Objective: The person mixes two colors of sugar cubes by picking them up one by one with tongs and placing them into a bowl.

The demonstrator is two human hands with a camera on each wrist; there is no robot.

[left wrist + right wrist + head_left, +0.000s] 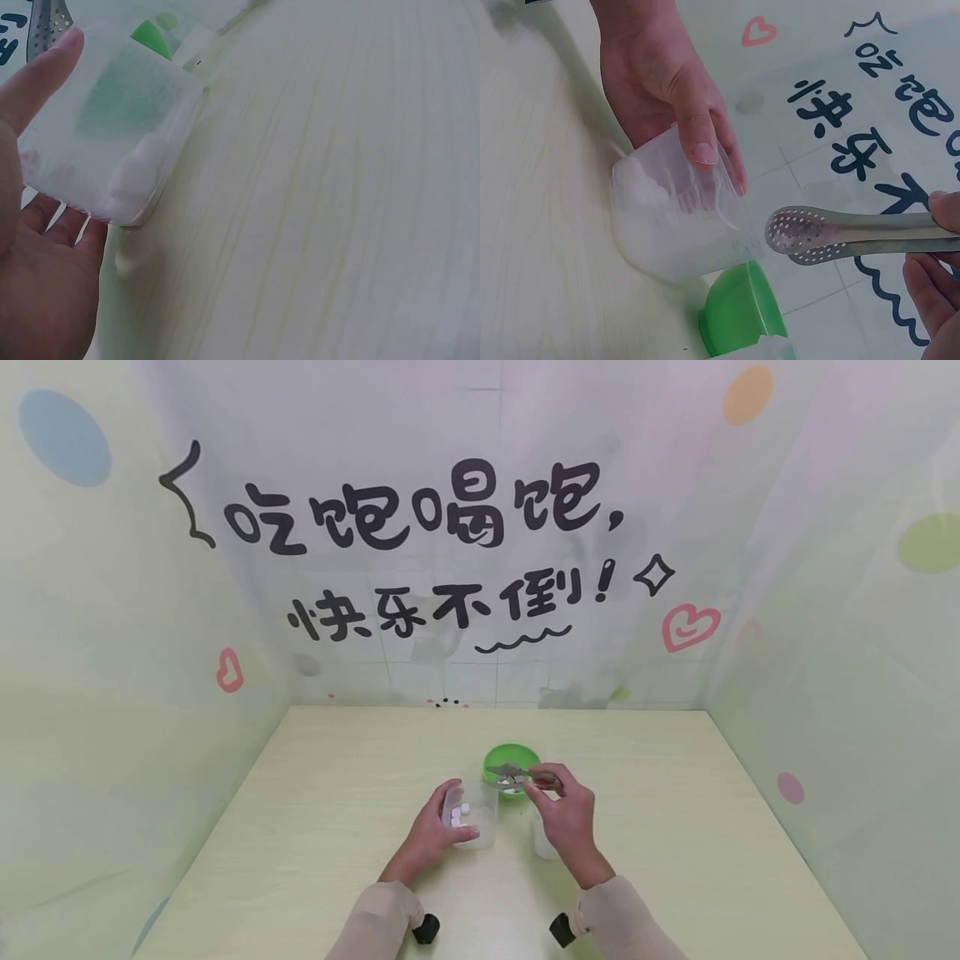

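Observation:
My left hand [435, 835] grips a translucent plastic container [480, 817], which is tilted with its open side up. Several small white pieces [460, 814] lie inside it, bunched on the left. In my right hand [567, 806] are metal tongs [810, 232] with perforated, spoon-shaped ends. The tongs' ends are close together, over a green bowl [510, 756] and beside the container's rim; whether anything is between them I cannot tell. Pale bits show in the bowl, partly hidden by the tongs. The left wrist view shows my thumb and fingers on opposite sides of the container.
A second whitish container [546, 842] stands on the table below my right hand, partly hidden by it. The light wooden table [337, 760] meets a printed cloth backdrop [420, 568] at the back, with cloth at both sides. Black devices [426, 929] sit at my cuffs.

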